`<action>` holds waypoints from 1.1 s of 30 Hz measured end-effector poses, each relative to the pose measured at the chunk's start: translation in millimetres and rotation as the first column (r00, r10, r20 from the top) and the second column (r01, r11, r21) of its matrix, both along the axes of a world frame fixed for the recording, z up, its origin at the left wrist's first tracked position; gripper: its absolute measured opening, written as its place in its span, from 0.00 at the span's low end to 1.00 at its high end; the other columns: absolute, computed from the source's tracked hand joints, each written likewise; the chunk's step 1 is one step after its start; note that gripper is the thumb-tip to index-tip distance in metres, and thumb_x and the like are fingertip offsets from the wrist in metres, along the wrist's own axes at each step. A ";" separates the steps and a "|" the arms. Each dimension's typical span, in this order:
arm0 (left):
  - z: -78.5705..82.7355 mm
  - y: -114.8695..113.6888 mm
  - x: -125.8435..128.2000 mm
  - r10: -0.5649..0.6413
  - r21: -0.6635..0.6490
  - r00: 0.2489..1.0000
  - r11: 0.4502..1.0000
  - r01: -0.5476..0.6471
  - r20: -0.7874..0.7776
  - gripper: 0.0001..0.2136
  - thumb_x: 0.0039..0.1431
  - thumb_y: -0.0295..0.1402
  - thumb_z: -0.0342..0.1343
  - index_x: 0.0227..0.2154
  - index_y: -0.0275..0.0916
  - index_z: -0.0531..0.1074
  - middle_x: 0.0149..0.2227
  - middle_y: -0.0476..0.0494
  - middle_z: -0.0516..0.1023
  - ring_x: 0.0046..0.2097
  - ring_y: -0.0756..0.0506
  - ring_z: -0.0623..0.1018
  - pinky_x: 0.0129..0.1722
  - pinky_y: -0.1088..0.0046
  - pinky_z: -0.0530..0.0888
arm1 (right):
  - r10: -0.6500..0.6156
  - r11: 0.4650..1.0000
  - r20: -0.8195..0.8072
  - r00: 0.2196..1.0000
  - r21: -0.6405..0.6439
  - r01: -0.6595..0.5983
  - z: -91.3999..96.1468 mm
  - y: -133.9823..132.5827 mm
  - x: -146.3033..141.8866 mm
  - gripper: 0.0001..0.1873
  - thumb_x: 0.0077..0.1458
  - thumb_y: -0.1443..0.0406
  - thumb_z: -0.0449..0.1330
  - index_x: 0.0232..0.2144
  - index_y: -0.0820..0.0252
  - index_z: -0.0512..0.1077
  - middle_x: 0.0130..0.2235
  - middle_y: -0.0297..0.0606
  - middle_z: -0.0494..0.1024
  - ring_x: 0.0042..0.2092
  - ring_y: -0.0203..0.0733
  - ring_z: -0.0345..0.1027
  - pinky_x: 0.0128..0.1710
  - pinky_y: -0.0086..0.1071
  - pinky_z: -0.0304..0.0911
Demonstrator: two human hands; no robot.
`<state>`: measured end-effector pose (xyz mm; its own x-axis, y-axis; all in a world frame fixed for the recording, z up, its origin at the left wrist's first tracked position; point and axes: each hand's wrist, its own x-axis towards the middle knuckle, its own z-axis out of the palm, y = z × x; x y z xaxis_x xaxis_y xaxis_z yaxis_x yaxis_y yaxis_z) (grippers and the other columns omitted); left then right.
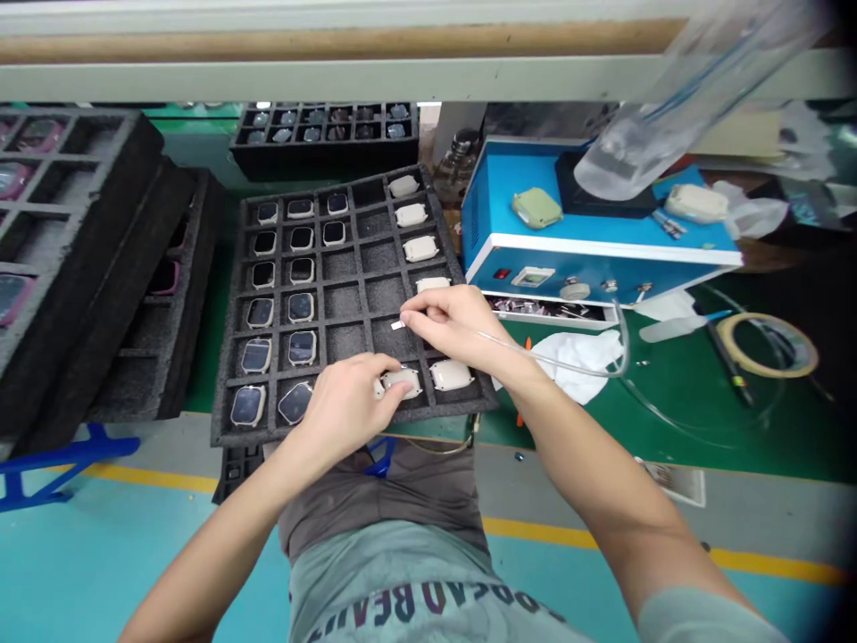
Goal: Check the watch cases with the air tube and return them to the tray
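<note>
My left hand (354, 393) is closed on a white watch case (403, 384), thumb and fingers at its edges, over the front row of a black foam tray (348, 343). Just above it, my right hand (459, 326) pinches a small, flat white piece (398, 325). A clear thin tube (569, 364) runs along the back of that hand; its near end is hidden. More white cases, such as one (451, 375) at the front corner, lie in the tray's right column. Watches with dark screens (301, 307) fill pockets on the left.
Stacked foam trays (113, 259) stand at left, another tray (328, 147) behind. At right is a blue control box (595, 277) bearing a green case (536, 207). White cloth (576, 362), a tape roll (767, 344) and a small drawer of parts (549, 309) lie nearby.
</note>
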<state>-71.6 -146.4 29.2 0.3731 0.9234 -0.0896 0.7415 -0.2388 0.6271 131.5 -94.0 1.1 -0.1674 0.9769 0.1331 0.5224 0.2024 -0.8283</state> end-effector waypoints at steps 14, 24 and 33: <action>-0.3 9.4 0.6 0.509 -0.394 0.583 0.860 -0.323 0.633 0.18 0.50 0.42 0.72 0.42 0.39 0.82 0.29 0.49 0.80 0.20 0.54 0.64 0.19 0.76 0.58 | 0.096 0.986 -0.298 0.950 -0.100 -0.131 13.4 -20.5 -4.9 0.14 0.57 0.59 0.63 0.38 0.63 0.83 0.19 0.23 0.54 0.23 0.30 0.46 0.25 0.30 0.45; -3.7 11.4 2.8 0.439 -0.315 0.616 0.898 -0.305 0.654 0.13 0.51 0.39 0.73 0.37 0.39 0.81 0.29 0.49 0.82 0.20 0.55 0.64 0.19 0.76 0.59 | 0.089 0.976 -0.344 0.935 -0.158 -0.152 7.9 -21.9 -8.8 0.14 0.53 0.59 0.63 0.34 0.63 0.84 0.18 0.24 0.55 0.22 0.29 0.45 0.24 0.30 0.42; 3.3 6.4 1.1 0.418 -0.095 0.715 0.890 -0.446 0.560 0.09 0.54 0.37 0.70 0.35 0.40 0.81 0.33 0.46 0.85 0.30 0.47 0.78 0.31 0.72 0.70 | -0.204 0.979 -0.264 0.942 -0.057 0.196 11.6 -18.6 1.0 0.07 0.47 0.64 0.63 0.23 0.61 0.79 0.17 0.25 0.57 0.22 0.30 0.48 0.25 0.30 0.45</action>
